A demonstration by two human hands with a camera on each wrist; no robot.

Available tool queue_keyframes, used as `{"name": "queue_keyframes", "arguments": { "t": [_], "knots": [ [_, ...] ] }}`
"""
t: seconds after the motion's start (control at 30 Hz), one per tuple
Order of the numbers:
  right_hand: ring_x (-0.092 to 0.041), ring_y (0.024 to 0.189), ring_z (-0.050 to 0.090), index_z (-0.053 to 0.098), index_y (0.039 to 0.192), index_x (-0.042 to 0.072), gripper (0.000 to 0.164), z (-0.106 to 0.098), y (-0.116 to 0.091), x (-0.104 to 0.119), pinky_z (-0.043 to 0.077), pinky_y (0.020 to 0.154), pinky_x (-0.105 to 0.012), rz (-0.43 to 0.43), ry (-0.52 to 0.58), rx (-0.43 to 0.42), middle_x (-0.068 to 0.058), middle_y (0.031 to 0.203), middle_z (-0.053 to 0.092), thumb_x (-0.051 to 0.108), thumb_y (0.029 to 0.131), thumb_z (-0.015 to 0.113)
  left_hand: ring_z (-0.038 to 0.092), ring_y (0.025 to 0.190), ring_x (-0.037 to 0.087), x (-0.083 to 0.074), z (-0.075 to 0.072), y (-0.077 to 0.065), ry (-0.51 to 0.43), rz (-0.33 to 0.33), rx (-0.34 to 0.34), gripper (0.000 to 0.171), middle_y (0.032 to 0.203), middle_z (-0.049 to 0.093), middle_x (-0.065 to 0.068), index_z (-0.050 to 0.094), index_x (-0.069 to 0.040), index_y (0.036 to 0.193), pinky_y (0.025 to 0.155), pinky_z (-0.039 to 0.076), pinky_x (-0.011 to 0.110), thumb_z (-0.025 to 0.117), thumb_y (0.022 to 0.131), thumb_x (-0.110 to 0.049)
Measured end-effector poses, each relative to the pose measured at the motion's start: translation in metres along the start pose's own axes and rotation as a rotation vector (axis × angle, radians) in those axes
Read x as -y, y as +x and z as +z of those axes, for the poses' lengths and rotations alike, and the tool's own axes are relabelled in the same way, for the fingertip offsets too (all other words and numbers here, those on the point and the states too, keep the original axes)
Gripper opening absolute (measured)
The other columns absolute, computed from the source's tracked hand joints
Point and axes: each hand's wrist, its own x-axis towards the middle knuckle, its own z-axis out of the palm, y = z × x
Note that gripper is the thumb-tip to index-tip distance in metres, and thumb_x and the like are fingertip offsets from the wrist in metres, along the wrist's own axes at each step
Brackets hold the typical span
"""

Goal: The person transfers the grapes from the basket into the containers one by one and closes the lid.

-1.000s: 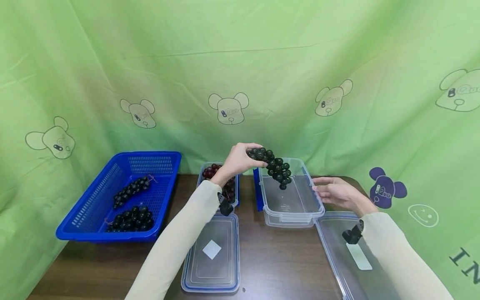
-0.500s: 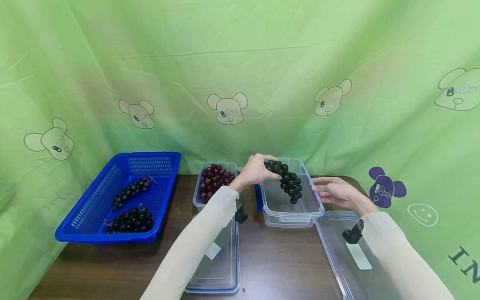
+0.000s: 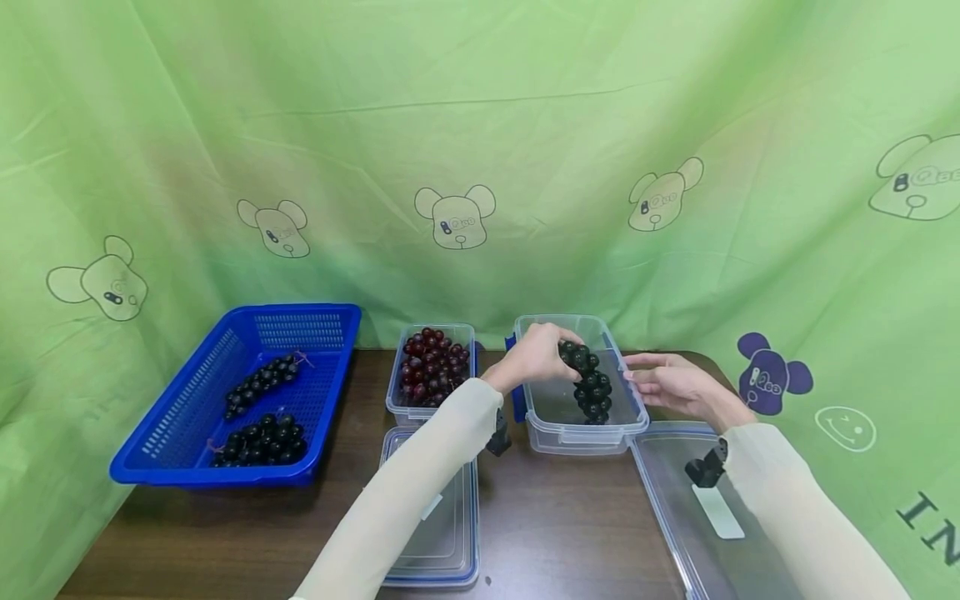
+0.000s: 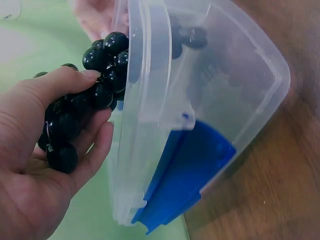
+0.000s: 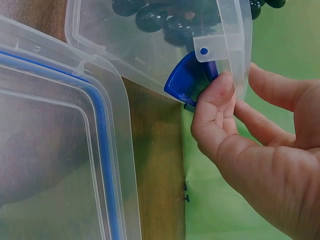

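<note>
A bunch of dark grapes (image 3: 592,383) hangs in a clear plastic food container (image 3: 585,437), its lower part inside. My left hand (image 3: 538,354) grips its upper end between thumb and fingers, above the container's left side. In the left wrist view, the grapes (image 4: 102,70) reach over the rim, and a blue side latch (image 4: 185,170) hangs down. At the container's right side is my right hand (image 3: 678,385). The right wrist view shows curled fingers (image 5: 215,110) against the outer wall and blue latch (image 5: 192,77), with the thumb by the rim.
A blue basket (image 3: 225,475) at the left holds two more dark bunches. Red grapes (image 3: 427,367) fill a smaller clear container (image 3: 408,412). One lid (image 3: 450,550) lies in front of it, partly under the left forearm; a larger lid (image 3: 675,492) lies at the right.
My left hand has carried the dark grapes right and down, and the bunch's lower end is now inside the clear container. The right hand has stayed at the container's side.
</note>
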Motion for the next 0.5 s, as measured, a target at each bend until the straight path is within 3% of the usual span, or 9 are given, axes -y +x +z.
{"name": "queue_keyframes", "arguments": {
  "t": [0.27,0.33,0.5],
  "knots": [
    [-0.004,0.087,0.071,0.019,0.162,-0.011,0.071,0.001,0.0,0.002,0.062,0.086,-0.025,0.003,0.021,0.01,0.008,0.095,0.076,0.008,0.106,0.058,0.051,0.068,0.005,-0.008,0.01,0.005,0.065,0.042,0.068,0.057,0.132,0.075,0.001,0.072,-0.019,0.136,0.072,0.047,0.016,0.09,0.083,-0.028],
    [-0.004,0.086,0.071,0.019,0.162,-0.011,0.071,0.001,0.0,0.002,0.062,0.086,-0.025,0.001,0.024,0.011,0.008,0.094,0.076,0.008,0.106,0.058,0.061,0.071,0.004,-0.01,0.013,0.006,0.054,0.033,0.076,0.057,0.132,0.075,0.001,0.071,-0.018,0.136,0.072,0.05,0.015,0.09,0.083,-0.026],
    [-0.004,0.086,0.071,0.02,0.162,-0.011,0.071,0.0,0.0,0.0,0.062,0.086,-0.025,0.007,0.034,0.007,0.008,0.094,0.074,0.008,0.106,0.059,0.078,0.074,0.019,-0.013,0.019,0.005,-0.011,-0.025,0.097,0.058,0.126,0.076,0.005,0.068,-0.016,0.14,0.062,0.054,0.016,0.088,0.086,-0.021]
  ]
}}
